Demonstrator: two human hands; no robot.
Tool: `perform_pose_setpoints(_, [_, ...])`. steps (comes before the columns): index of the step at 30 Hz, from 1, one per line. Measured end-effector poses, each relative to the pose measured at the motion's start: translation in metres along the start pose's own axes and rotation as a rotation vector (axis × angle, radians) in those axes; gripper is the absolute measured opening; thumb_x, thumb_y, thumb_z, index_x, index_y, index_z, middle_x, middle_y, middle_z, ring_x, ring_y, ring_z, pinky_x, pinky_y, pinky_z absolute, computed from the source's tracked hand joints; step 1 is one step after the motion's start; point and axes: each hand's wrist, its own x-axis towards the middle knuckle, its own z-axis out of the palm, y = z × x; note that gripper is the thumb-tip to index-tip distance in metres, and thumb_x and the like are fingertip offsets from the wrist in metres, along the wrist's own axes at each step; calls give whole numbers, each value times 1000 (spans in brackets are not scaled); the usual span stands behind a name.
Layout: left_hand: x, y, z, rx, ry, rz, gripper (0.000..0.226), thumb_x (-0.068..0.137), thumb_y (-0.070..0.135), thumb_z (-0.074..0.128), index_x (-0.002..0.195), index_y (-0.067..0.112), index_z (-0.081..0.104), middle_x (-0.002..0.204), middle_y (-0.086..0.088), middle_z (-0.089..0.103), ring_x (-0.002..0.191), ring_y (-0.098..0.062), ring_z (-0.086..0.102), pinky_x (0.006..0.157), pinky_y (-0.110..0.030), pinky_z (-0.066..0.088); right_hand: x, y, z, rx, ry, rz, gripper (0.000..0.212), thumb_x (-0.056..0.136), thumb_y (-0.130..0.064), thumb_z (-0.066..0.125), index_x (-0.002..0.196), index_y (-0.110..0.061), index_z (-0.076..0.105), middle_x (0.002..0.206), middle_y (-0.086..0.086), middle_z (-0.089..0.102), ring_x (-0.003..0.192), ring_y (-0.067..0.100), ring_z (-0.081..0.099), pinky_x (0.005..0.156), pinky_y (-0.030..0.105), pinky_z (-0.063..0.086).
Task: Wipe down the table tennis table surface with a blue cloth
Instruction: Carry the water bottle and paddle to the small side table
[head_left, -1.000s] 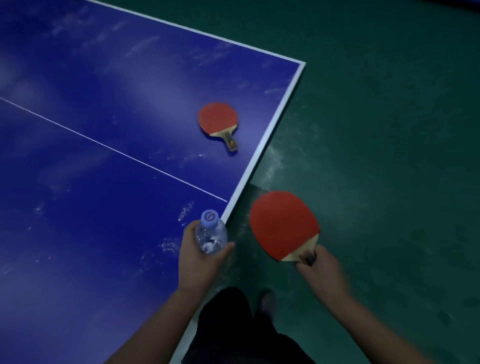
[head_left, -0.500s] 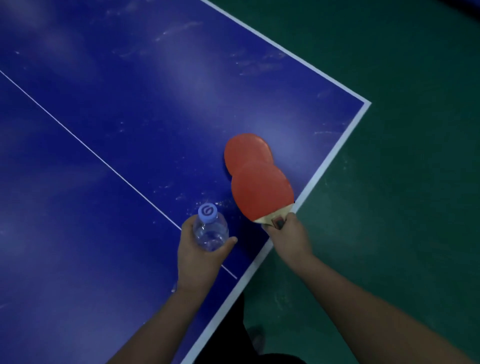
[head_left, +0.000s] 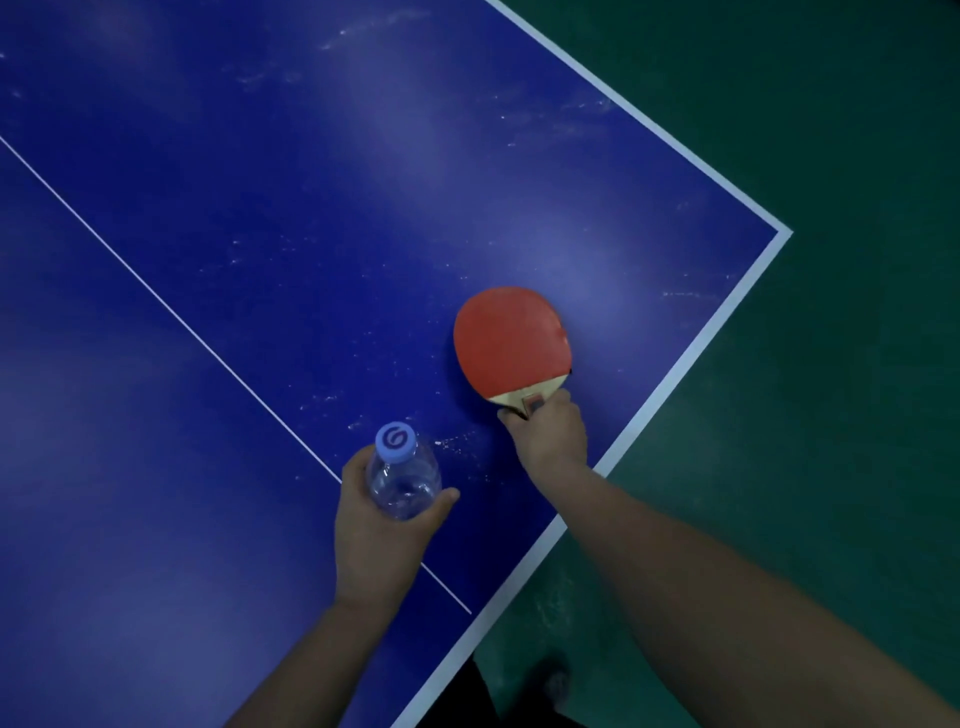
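Note:
The blue table tennis table (head_left: 260, 260) fills most of the view, with pale smears and white specks on its surface. My right hand (head_left: 548, 436) grips the handle of a red paddle (head_left: 511, 343), whose blade lies flat over the table near the right edge and covers the second paddle, which is hidden. My left hand (head_left: 374, 530) holds a clear water bottle (head_left: 402, 478) with a pale blue cap, upright above the table near the white centre line. No blue cloth is in view.
The table's white-edged corner (head_left: 782, 234) is at the right. Green floor (head_left: 805, 415) lies beyond it. My dark trousers and a shoe (head_left: 550, 680) show below the table edge.
My right hand carried the held paddle from beside the table over its edge and onto the paddle lying there, which it now covers. The left hand kept the bottle.

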Motion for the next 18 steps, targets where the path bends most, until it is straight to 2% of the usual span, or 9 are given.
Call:
perform_pose_setpoints(1, [1, -1, 0, 0, 8, -6, 74, 64, 17, 94, 108, 51, 46, 110, 17, 63, 94, 15, 59, 67, -2, 45, 1, -1, 0, -16, -5, 19, 59, 80, -48, 79, 113, -8, 51, 106, 8, 58, 94, 29, 62, 75, 41, 55])
perform_pose_setpoints(3, [2, -1, -1, 1, 15, -13, 73, 65, 16, 94, 107, 50, 45, 109, 17, 62, 92, 16, 60, 66, -2, 46, 4, -3, 0, -13, -49, 52, 46, 80, -42, 80, 102, -10, 56, 96, 8, 65, 84, 29, 65, 64, 35, 54])
perform_pose_setpoints(5, [3, 1, 1, 3, 4, -10, 72, 65, 14, 93, 106, 49, 45, 107, 17, 62, 89, 17, 59, 66, -2, 45, 5, -6, -4, -10, -97, 56, 27, 80, -30, 77, 85, -12, 58, 79, 7, 66, 71, 26, 65, 51, 27, 45])
perform_pose_setpoints(7, [4, 2, 5, 3, -15, 3, 72, 66, 14, 93, 107, 49, 45, 108, 16, 62, 89, 17, 59, 66, -2, 45, 3, -7, -12, 0, -103, 47, 22, 80, -26, 74, 77, -13, 56, 72, 5, 64, 64, 23, 62, 48, 25, 42])
perform_pose_setpoints(13, [5, 9, 22, 17, -110, 74, 71, 65, 21, 94, 112, 49, 48, 114, 17, 63, 97, 3, 63, 74, -11, 51, -21, 31, -45, 51, -83, 51, 26, 79, -30, 71, 92, -14, 56, 81, 2, 64, 72, 23, 64, 56, 29, 46])
perform_pose_setpoints(18, [-15, 23, 54, 69, -283, 151, 73, 64, 20, 95, 112, 49, 48, 112, 24, 60, 98, 11, 60, 74, -7, 48, -70, 110, -80, 127, -2, 151, 27, 78, -28, 74, 95, -18, 55, 86, -1, 64, 78, 22, 63, 66, 33, 52])
